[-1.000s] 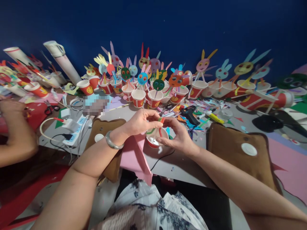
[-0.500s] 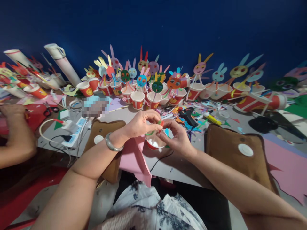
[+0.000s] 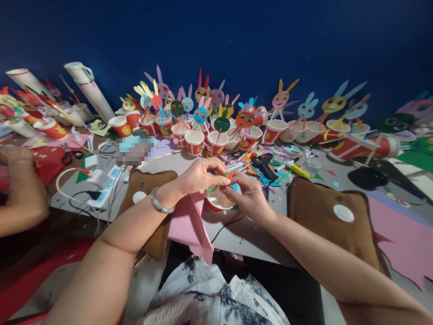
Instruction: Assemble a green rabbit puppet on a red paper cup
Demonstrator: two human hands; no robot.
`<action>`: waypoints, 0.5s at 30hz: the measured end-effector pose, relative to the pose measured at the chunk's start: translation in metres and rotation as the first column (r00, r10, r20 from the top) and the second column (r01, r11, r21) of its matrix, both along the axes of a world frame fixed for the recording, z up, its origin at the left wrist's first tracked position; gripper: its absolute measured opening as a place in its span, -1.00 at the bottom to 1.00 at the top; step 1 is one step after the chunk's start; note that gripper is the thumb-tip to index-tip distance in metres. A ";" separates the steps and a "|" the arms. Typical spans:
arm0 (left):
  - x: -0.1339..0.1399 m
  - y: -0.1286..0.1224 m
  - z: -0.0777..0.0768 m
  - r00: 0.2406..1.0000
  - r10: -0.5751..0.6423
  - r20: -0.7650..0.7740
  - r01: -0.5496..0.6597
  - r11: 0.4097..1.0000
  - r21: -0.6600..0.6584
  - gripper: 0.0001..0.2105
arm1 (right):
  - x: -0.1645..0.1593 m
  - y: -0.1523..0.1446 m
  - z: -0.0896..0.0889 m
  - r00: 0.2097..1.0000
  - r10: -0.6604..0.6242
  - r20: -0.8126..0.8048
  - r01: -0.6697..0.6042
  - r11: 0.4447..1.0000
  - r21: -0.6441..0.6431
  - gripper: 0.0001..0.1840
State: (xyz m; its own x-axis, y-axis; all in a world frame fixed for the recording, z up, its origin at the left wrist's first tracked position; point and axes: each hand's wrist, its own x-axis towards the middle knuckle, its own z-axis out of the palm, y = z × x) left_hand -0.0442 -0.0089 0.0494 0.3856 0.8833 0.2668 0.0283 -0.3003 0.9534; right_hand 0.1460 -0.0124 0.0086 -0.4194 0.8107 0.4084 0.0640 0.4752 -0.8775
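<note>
A small red and green paper piece (image 3: 228, 175) is pinched between the thumb and fingers of my left hand (image 3: 199, 176), which wears a bangle (image 3: 161, 201). My right hand (image 3: 252, 195) meets it from the other side, its thumb and fingers closed at the piece's right edge. Directly below both hands stands a red and white paper cup (image 3: 219, 202), partly covered by them, with something whitish inside. Pink paper (image 3: 189, 225) hangs over the table edge beneath my left wrist.
Paper cups with rabbit-face figures (image 3: 194, 142) line the wall. A black glue gun (image 3: 264, 166) lies among paper scraps. Brown cushion-like pads (image 3: 318, 216) flank the hands. A power strip (image 3: 108, 187) with cables sits left, near another person's arm (image 3: 25, 194).
Both hands stay over the cup with the same piece, the right fingers shifting only slightly. The white bits by the cup's front rim show less now. The view has turned a little.
</note>
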 end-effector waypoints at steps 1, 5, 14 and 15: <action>0.000 0.000 0.000 1.000 0.009 -0.008 -0.009 1.000 -0.012 -0.82 | 0.000 0.000 0.000 1.000 0.000 0.008 0.000 1.000 -0.008 -0.90; 0.002 -0.001 -0.001 0.998 0.051 -0.026 -0.053 0.997 -0.061 -0.83 | 0.000 0.002 0.001 1.000 -0.002 0.017 0.002 1.000 -0.028 -0.87; 0.003 -0.003 -0.002 0.993 0.031 0.116 -0.009 0.983 -0.182 -0.78 | -0.001 0.003 -0.001 1.000 0.015 -0.026 -0.017 0.998 -0.059 -0.85; 0.004 -0.003 -0.003 0.988 0.029 0.150 0.003 0.979 -0.206 -0.76 | -0.001 0.003 0.000 0.999 0.021 -0.025 -0.022 0.998 -0.067 -0.84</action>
